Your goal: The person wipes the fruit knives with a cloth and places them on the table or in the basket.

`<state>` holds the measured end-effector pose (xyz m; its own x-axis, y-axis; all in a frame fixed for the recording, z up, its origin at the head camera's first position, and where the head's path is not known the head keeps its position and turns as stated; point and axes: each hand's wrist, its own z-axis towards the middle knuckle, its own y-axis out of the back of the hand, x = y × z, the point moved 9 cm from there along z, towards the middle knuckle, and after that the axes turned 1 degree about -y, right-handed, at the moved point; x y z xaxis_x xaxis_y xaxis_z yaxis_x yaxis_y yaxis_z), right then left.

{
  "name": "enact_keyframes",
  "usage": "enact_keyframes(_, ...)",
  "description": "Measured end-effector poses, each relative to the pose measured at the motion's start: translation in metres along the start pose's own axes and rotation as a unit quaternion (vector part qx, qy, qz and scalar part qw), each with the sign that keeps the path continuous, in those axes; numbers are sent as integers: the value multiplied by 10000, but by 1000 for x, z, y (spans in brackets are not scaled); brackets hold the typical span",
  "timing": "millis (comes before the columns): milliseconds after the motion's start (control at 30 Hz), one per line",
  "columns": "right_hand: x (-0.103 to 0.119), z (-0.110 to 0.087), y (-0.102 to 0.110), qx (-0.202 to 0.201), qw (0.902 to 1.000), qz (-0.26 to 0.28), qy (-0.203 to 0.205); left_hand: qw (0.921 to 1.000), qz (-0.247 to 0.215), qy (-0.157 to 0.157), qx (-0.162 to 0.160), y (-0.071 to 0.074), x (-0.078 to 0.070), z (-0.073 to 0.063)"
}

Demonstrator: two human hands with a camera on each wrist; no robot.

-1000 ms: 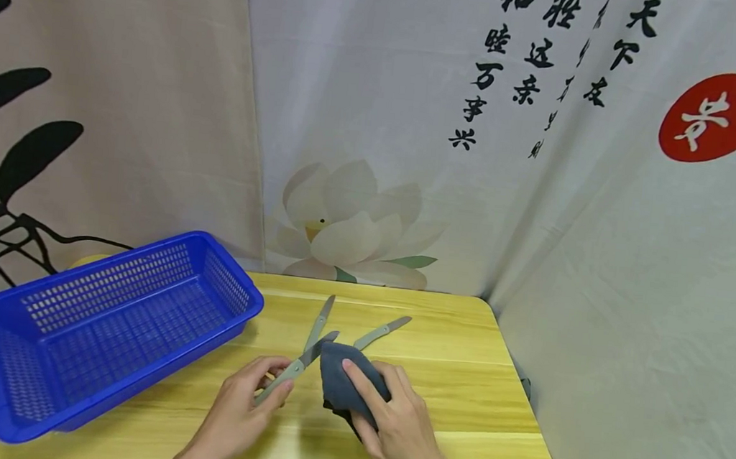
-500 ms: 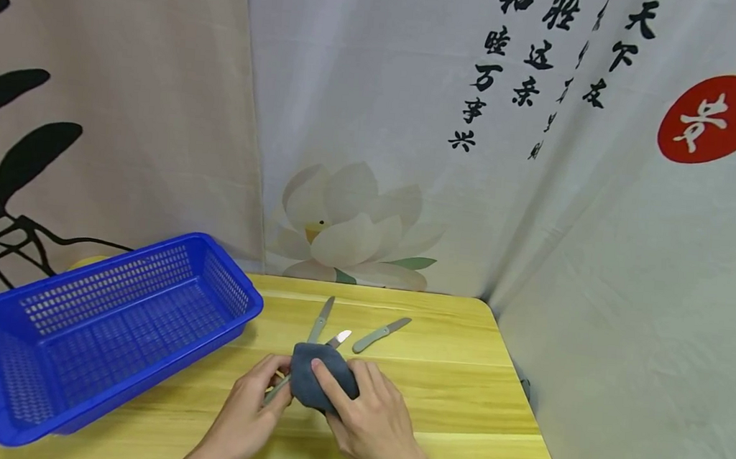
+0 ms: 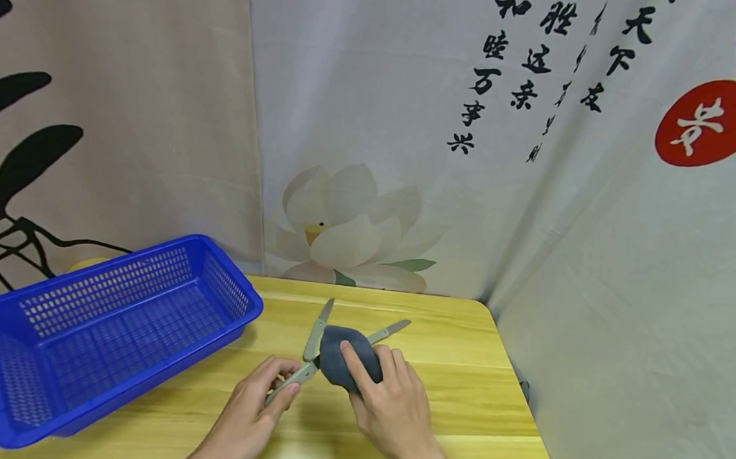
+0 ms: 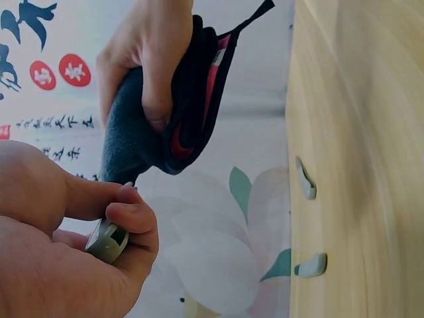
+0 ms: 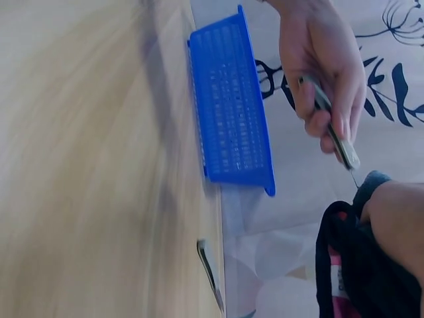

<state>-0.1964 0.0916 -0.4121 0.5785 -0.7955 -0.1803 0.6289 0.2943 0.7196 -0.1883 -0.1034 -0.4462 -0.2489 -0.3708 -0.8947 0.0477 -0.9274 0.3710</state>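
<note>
My left hand (image 3: pixel 250 411) pinches a folding knife (image 3: pixel 291 382) by its pale green handle, pointing up and to the right. The slotted butt of that handle shows between thumb and fingers in the left wrist view. In my right hand (image 3: pixel 396 405) is a folded blue-grey cloth (image 3: pixel 347 361), gripped with the index finger laid along its top. The cloth overlaps the blade and hides most of it. Black inner layers and a pink strip with a white label show on the cloth (image 4: pixel 129 132) in the left wrist view.
Two more pale green knives lie unfolded on the wooden table (image 3: pixel 483 411): one knife (image 3: pixel 316 333) just beyond the held handle, another knife (image 3: pixel 392 330) behind the cloth. A blue plastic basket (image 3: pixel 113 411) stands at the left. Printed curtains (image 3: pixel 377 115) hang behind and at the right.
The cloth first moved left onto the held knife, where the blade tip stuck out beyond it. Since then it has slid up and right, uncovering the handle. The left hand barely moved.
</note>
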Motion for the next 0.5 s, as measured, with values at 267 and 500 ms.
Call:
enact_keyframes(267,-33,-3,1,-86,9992,17,-387,9999,-84,-26,49,1,1,-1)
enact_keyframes(500,-58,-12,9,-275,9962,128,-818,9925,-825,757,488,-2,15,-2)
